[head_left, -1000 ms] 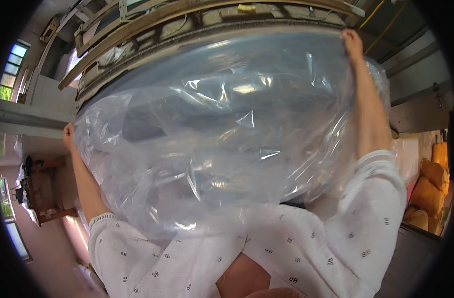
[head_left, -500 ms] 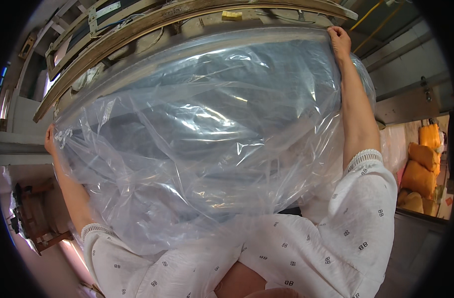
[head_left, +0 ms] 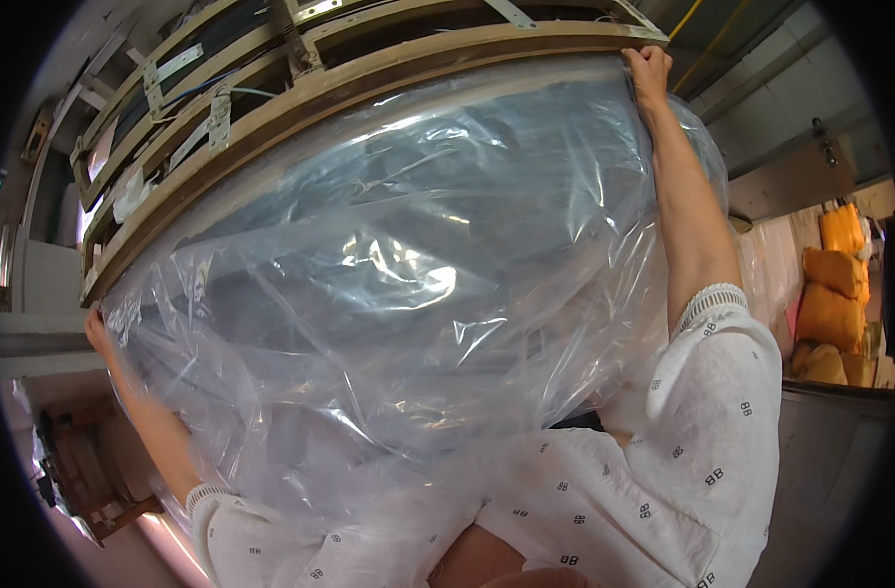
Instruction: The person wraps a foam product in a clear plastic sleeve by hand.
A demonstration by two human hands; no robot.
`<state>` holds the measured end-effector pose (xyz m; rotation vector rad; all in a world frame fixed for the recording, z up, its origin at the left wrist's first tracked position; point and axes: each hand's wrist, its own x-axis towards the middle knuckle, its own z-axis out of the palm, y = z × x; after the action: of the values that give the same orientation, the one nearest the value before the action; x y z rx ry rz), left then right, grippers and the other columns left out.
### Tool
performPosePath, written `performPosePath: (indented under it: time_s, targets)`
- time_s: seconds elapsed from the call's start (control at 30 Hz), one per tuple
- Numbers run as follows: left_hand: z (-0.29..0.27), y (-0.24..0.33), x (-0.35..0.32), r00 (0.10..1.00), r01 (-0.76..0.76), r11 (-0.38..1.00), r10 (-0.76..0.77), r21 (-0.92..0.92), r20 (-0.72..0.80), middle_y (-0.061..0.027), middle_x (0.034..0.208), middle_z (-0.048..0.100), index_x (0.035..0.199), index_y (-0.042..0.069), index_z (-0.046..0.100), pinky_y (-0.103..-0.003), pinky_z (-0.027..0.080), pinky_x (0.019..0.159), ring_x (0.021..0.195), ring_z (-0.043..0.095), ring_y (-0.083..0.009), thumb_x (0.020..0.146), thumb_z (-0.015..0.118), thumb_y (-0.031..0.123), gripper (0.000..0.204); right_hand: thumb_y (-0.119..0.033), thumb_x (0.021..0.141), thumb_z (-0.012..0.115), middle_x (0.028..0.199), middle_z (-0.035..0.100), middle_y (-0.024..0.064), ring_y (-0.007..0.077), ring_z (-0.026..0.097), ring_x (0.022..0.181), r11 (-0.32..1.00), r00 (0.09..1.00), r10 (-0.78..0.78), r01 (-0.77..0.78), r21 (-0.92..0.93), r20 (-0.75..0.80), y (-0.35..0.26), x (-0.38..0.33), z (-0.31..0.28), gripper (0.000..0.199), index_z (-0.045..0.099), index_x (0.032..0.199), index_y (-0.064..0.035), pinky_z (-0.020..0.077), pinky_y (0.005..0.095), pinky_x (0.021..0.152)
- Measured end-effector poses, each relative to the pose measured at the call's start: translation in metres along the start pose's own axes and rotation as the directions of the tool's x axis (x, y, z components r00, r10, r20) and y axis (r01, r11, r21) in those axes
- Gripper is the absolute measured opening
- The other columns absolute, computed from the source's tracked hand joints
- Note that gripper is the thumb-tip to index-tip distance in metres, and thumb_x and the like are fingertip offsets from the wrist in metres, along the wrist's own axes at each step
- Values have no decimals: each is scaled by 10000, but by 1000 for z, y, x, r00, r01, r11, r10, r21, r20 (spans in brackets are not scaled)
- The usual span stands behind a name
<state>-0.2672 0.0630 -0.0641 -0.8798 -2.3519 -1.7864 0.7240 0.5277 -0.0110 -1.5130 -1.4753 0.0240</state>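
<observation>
A large clear plastic sheet (head_left: 408,265), wrinkled and shiny, is stretched between my hands and hangs down in front of my body. It looks like a bag or film in layers, though I cannot tell which. At its far right corner, my right hand (head_left: 649,73) pinches the edge with closed fingers. My left hand (head_left: 96,331) grips the far left corner, its fingers partly hidden. Along the sheet's far edge lies a long wooden bar (head_left: 369,93), with both hands close to its ends.
Behind the bar is a slatted wooden frame with metal brackets (head_left: 219,120) and thin cables. Orange bundles (head_left: 827,316) are stacked beyond an opening at the right. A brown wooden stand (head_left: 90,461) is at the lower left.
The wooden bar has come nearer over the sheet's far edge, covering the strip where a yellow block showed. My left hand sits lower in view; my right hand has shifted slightly left.
</observation>
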Motion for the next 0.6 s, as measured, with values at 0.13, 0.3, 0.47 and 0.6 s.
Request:
performPosePath:
  time_s: [0.13, 0.3, 0.47, 0.6]
  targets:
    - [-14, 11, -9, 948, -317, 859, 289, 402, 130, -69, 806, 572, 894, -44, 567, -271, 427, 689, 730, 519, -144, 859, 509, 225, 278, -374, 671, 647, 1048, 444, 193, 316, 432, 1001, 992, 998, 52, -55, 113, 32, -7, -3, -7, 389, 536, 833, -38, 344, 354, 892]
    - [-30, 12, 5, 1000, 24, 1000, -24, -1, -21, -76, 836, 587, 926, -39, 571, -260, 429, 698, 744, 527, -138, 873, 478, 194, 256, -369, 711, 611, 995, 484, 176, 302, 424, 999, 988, 1000, 20, -22, 155, 13, -1, 1, 1, 350, 552, 797, -34, 327, 343, 897]
    - [-41, 38, -8, 975, -112, 958, 55, 263, 216, -60, 853, 605, 922, -15, 604, -256, 430, 720, 772, 541, -131, 858, 525, 232, 267, -344, 747, 576, 861, 544, 141, 282, 457, 911, 880, 994, 91, -53, 472, -57, 5, 11, -3, 293, 536, 701, -57, 368, 356, 825]
    - [-34, 110, -40, 950, -273, 883, 185, 382, 253, -26, 825, 603, 897, 17, 629, -244, 417, 725, 752, 524, -115, 824, 605, 283, 277, -257, 806, 487, 748, 515, 85, 228, 467, 710, -93, 787, 501, -364, 927, 359, 17, -6, -67, 223, 441, 644, -110, 395, 354, 637]
